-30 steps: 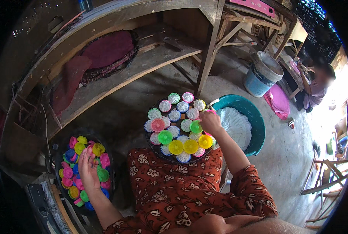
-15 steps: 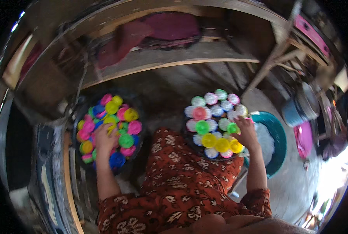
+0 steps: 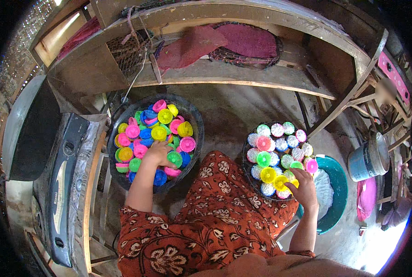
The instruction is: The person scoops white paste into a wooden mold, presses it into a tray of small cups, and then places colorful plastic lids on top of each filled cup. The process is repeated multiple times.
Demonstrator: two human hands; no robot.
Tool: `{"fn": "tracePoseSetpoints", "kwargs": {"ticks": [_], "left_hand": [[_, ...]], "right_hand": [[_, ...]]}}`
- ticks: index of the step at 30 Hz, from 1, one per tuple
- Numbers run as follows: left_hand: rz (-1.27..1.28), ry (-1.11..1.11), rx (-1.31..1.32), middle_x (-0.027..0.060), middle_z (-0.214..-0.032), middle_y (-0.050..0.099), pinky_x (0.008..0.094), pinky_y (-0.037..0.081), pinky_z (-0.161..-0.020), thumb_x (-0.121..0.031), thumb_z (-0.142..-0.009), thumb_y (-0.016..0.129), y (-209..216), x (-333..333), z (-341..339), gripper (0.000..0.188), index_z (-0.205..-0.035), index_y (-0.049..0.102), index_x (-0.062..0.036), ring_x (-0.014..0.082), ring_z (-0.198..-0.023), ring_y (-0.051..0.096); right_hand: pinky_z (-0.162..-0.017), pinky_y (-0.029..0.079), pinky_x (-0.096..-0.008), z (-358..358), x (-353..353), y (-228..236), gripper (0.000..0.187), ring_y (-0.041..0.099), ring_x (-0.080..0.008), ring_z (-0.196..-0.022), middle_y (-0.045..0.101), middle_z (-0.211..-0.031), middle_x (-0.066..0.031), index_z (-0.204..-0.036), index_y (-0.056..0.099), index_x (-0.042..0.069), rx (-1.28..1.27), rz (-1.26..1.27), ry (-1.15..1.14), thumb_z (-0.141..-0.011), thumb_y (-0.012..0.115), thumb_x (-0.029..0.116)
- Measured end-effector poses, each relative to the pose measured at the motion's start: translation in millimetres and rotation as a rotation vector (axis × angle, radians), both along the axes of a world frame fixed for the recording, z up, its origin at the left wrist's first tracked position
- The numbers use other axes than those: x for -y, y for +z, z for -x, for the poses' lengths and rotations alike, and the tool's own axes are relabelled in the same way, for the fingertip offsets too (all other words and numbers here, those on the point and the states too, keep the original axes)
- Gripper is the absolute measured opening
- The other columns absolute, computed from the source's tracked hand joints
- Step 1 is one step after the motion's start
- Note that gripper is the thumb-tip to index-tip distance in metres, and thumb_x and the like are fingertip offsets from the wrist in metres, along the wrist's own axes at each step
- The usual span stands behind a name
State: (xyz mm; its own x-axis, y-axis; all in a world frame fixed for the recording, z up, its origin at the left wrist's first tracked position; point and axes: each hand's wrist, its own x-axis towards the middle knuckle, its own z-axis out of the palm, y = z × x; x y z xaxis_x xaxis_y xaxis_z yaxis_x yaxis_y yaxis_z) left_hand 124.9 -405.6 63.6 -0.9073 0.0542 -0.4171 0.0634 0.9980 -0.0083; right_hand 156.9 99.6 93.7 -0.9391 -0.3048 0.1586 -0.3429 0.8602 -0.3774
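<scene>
My left hand [image 3: 159, 154] reaches into a wide black basin [image 3: 197, 121] heaped with small fluted plastic cups in pink, yellow, green and blue. Its fingertips dip among the cups beside a green cup [image 3: 174, 158], so whether they pinch one is hidden. Over the near right side of a round dark tray [image 3: 246, 171], my right hand [image 3: 303, 185] hovers with thumb and fingers apart. Below its fingers are yellow cups [image 3: 281, 183]; a pink cup [image 3: 310, 165] and a green cup [image 3: 297, 165] sit just beyond. Many cups on this tray look white inside.
A teal basin [image 3: 339, 184] with whitish, crinkled contents stands right of the tray. Farther right is a blue bucket [image 3: 363, 159]. A wooden bench [image 3: 243, 76] with magenta mesh pieces spans the far side. At left are a gas stove [image 3: 66, 184] and a dark pan [image 3: 35, 134].
The whole view has shifted, moving both containers rightward in the picture. My left hand has moved slightly nearer among the cups. My right hand has drawn back a little, uncovering the pink cup.
</scene>
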Motion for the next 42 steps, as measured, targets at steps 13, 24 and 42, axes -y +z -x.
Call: {"fn": "tracePoseSetpoints", "kwargs": {"ticks": [13,24,42], "left_hand": [[-0.734,0.380,-0.586,0.0042,-0.088,0.063,0.0298,0.049,-0.066,-0.016,-0.067,0.072,45,36,-3,0.034,-0.098,0.063,-0.0068,0.0169,-0.079,0.061],[-1.113,-0.042,-0.415,0.0047,-0.079,0.057,0.0287,0.044,-0.061,-0.017,-0.065,0.078,48,-134,-17,0.032,-0.089,0.062,-0.0034,0.0159,-0.071,0.054],[-2.799,0.376,0.435,0.0141,-0.117,0.046,0.0458,0.055,-0.079,-0.030,-0.086,0.055,57,-63,-37,0.046,-0.120,0.046,-0.0019,0.0323,-0.110,0.048]], "right_hand": [[-0.084,0.048,-0.0379,-15,15,18,0.041,0.061,-0.0298,-0.096,0.064,-0.104,-0.0147,-0.111,0.062,0.006,0.083,0.181,-0.047,-0.074,0.073,0.020],[-0.072,0.052,-0.0386,7,165,37,0.029,0.061,-0.0336,-0.084,0.061,-0.092,-0.0158,-0.105,0.061,0.000,-0.206,0.654,0.312,-0.077,0.064,0.007],[-0.068,0.052,-0.0428,100,-1,-68,0.015,0.064,-0.0297,-0.084,0.067,-0.085,-0.0112,-0.085,0.068,0.017,0.158,-0.183,-0.317,-0.073,0.059,0.017]]}}
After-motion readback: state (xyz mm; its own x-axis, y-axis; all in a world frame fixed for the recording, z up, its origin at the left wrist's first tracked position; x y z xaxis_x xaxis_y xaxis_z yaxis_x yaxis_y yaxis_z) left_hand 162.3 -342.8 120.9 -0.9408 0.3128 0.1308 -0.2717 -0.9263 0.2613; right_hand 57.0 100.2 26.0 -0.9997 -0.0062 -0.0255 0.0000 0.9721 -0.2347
